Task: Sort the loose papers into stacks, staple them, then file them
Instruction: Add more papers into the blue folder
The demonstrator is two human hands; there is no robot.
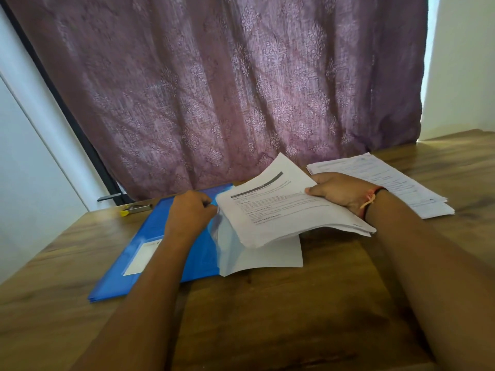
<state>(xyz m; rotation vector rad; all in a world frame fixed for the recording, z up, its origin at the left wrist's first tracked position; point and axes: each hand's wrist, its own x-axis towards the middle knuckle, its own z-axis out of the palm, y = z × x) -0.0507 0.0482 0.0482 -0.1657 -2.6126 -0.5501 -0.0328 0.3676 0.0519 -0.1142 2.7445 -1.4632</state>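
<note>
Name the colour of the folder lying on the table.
The folder is blue, clearest in the head view.

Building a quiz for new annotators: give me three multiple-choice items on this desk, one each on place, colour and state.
1. Where is the stapler? A. on the table past the folder's far corner B. on the floor C. atop the folder
2. Folder colour? A. red B. blue C. green
3. The paper stack in the right hand is: A. flat on the table B. crumpled C. lifted over the folder
Answers: A, it lies near the curtain; B, blue cover; C, its near edge hangs clear above the sheets below.
</note>
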